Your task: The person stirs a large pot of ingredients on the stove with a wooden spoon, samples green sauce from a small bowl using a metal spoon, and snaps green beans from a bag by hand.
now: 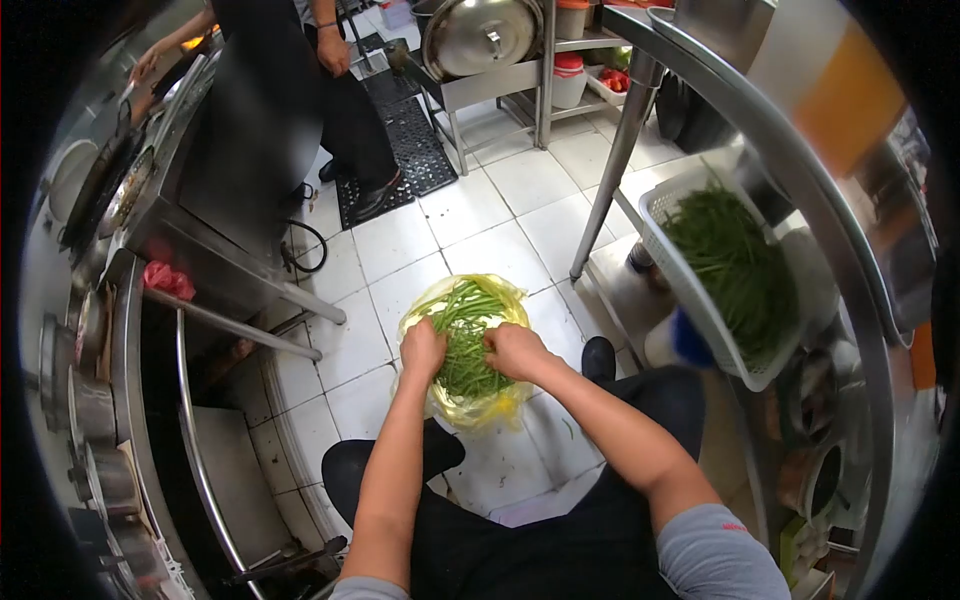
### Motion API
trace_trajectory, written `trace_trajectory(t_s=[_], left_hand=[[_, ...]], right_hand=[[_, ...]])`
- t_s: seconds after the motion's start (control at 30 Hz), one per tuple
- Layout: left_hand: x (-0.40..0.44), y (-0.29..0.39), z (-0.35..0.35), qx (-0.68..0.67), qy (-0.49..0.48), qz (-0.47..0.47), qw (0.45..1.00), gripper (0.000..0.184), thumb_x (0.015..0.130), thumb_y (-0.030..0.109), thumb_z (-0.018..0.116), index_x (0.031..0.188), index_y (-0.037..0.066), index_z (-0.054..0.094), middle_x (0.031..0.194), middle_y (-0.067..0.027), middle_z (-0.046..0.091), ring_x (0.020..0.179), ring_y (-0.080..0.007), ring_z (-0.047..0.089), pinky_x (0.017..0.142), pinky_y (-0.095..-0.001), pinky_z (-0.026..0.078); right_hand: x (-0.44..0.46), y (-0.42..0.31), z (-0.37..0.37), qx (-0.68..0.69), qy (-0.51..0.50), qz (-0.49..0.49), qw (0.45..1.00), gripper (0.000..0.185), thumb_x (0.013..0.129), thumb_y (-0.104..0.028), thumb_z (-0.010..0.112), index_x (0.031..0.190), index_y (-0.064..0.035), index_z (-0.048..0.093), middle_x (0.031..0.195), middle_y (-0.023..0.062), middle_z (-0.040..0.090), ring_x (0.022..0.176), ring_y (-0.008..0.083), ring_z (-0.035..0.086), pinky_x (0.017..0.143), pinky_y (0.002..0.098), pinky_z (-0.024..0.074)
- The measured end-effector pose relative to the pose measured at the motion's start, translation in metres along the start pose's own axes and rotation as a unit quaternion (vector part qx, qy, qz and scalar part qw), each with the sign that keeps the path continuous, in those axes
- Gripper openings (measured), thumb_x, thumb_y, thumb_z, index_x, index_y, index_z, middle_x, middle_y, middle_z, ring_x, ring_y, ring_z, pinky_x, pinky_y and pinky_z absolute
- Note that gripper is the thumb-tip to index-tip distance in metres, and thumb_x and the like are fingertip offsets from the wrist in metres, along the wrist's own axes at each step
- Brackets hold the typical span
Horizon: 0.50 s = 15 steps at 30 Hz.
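A translucent yellow plastic bag point(505, 408) stands open on the tiled floor between my knees, with long green vegetable stems point(470, 368) inside. At the bag's left side my left hand point(423, 350) is closed on some stems. My right hand point(512, 352) is closed at the right side, its fingertips pinched over the greens; what exactly it holds is too small to make out. To the right, a white perforated basket point(690, 285) holds more green stems.
A steel counter point(800, 150) curves along the right. At the left stand a stove unit point(235, 200) and pans. Another person point(350, 110) in dark trousers stands on a black mat point(415, 140) ahead. A large metal lid point(485, 40) is behind.
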<state>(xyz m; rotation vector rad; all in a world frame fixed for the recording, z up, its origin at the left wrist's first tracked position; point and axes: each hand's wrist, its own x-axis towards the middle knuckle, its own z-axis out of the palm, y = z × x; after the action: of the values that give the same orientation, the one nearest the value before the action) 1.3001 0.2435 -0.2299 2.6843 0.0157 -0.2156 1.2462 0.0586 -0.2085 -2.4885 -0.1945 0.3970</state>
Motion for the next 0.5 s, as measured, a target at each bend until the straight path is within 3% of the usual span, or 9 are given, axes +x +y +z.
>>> trace_trajectory(t_s=[0.13, 0.37, 0.43, 0.5], left_hand=[[-0.005, 0.0, -0.005, 0.018, -0.024, -0.007, 1.0, 0.027, 0.078, 0.02, 0.065, 0.096, 0.0, 0.061, 0.093, -0.0254, 0.064, 0.089, -0.0411, 0.062, 0.077, -0.0483, 0.05], [-0.029, 0.001, -0.048, 0.099, 0.007, 0.028, 0.995, 0.019, 0.077, 0.016, 0.063, 0.09, 0.002, 0.061, 0.082, -0.0228, 0.065, 0.081, -0.0409, 0.062, 0.072, -0.0489, 0.05], [-0.04, 0.004, -0.062, 0.101, -0.012, 0.055, 0.993, 0.019, 0.076, 0.015, 0.066, 0.09, 0.002, 0.063, 0.08, -0.0225, 0.064, 0.079, -0.041, 0.061, 0.069, -0.0484, 0.048], [-0.048, 0.003, -0.072, 0.08, -0.038, 0.073, 0.993, 0.02, 0.075, 0.014, 0.067, 0.09, 0.001, 0.064, 0.08, -0.0223, 0.064, 0.079, -0.0406, 0.061, 0.069, -0.0475, 0.048]], right_hand=[[0.0, 0.001, -0.004, 0.003, -0.007, -0.039, 0.999, 0.022, 0.075, -0.021, 0.065, 0.09, -0.0049, 0.064, 0.088, 0.0172, 0.065, 0.085, 0.0336, 0.063, 0.075, 0.043, 0.0499], [0.006, -0.006, -0.02, 0.021, 0.015, -0.019, 0.999, 0.022, 0.076, -0.016, 0.061, 0.094, -0.0036, 0.066, 0.091, 0.0172, 0.065, 0.089, 0.0343, 0.062, 0.079, 0.0424, 0.0502], [0.009, -0.006, -0.017, 0.069, 0.158, -0.092, 0.981, 0.019, 0.08, -0.013, 0.056, 0.094, -0.0025, 0.065, 0.089, 0.0171, 0.064, 0.087, 0.0358, 0.061, 0.078, 0.0434, 0.0493], [0.011, -0.008, -0.014, 0.093, 0.201, -0.134, 0.966, 0.019, 0.081, -0.012, 0.054, 0.094, -0.0019, 0.065, 0.087, 0.0171, 0.062, 0.085, 0.0361, 0.06, 0.078, 0.0436, 0.0489]])
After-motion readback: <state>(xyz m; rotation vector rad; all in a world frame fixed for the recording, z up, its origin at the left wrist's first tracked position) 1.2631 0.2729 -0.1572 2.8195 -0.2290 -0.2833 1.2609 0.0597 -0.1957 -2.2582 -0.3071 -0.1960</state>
